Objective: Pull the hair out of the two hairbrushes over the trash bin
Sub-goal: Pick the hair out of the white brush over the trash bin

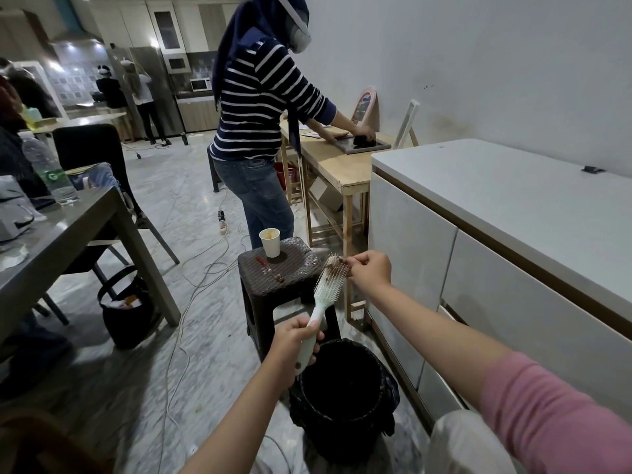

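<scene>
My left hand (294, 343) grips the handle of a white hairbrush (327, 286), held tilted with its bristled head up and to the right. Brown hair (339, 265) is tangled in the bristles near the tip. My right hand (370, 271) pinches that hair at the top of the brush head. A black trash bin (342, 398) with a dark liner stands on the floor just below and in front of the brush. A second, red brush (270, 268) with some hair lies on the dark stool.
A dark woven stool (284, 268) behind the bin carries a paper cup (270, 241). White cabinets (478, 268) run along the right. A person in a striped top (256, 131) works at a wooden table. A grey table (68, 234), black bag (126, 313) and floor cables (191, 295) lie left.
</scene>
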A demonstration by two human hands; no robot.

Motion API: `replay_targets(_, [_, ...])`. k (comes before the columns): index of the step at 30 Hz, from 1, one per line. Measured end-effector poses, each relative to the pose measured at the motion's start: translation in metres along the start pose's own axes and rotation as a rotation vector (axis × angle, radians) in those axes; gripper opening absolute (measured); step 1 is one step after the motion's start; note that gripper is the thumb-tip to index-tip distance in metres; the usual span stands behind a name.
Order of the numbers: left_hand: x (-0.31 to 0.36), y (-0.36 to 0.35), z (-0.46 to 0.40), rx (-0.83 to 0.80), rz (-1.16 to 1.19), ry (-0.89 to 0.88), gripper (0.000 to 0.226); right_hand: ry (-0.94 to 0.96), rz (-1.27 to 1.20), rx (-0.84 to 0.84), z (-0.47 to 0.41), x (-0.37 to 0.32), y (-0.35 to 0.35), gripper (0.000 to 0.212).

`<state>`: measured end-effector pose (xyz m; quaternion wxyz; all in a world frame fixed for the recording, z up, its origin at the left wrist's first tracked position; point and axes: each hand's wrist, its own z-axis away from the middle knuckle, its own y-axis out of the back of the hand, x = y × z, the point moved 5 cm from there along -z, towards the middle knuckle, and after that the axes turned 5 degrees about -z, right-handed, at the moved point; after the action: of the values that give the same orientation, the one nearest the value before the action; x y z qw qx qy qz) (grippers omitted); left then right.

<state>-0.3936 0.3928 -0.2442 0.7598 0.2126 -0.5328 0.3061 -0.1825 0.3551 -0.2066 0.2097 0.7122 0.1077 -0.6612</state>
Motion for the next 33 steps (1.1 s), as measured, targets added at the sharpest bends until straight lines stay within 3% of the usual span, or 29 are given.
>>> replay_targets(3, [-0.002,0.0,0.0,-0.007,0.032,0.008,0.008,-0.043,-0.048,0.041,-0.001,0.006,-0.001,0.012])
replay_targets(6, [-0.005,-0.002,-0.003,0.051,-0.031,0.047,0.009,0.11,0.149,0.005,0.005,-0.004,0.001,0.008])
replay_targets(9, [-0.013,0.009,-0.01,0.226,0.073,0.157,0.012,0.248,0.359,-0.088,0.01,-0.014,0.002,0.01])
replay_targets(11, [-0.026,0.034,-0.014,0.366,0.265,0.23,0.017,0.236,0.367,-0.048,0.002,-0.016,0.015,0.007])
replay_targets(15, [-0.053,0.08,-0.015,0.495,0.291,0.307,0.017,0.131,0.299,-0.01,-0.013,-0.013,0.051,0.015])
replay_targets(27, [-0.044,0.057,-0.016,0.365,0.151,0.274,0.02,-0.073,0.265,-0.092,-0.01,0.018,0.035,0.019])
replay_targets(33, [-0.028,0.043,-0.015,0.335,0.084,0.231,0.017,-0.12,0.331,-0.343,0.006,0.021,0.018,0.042])
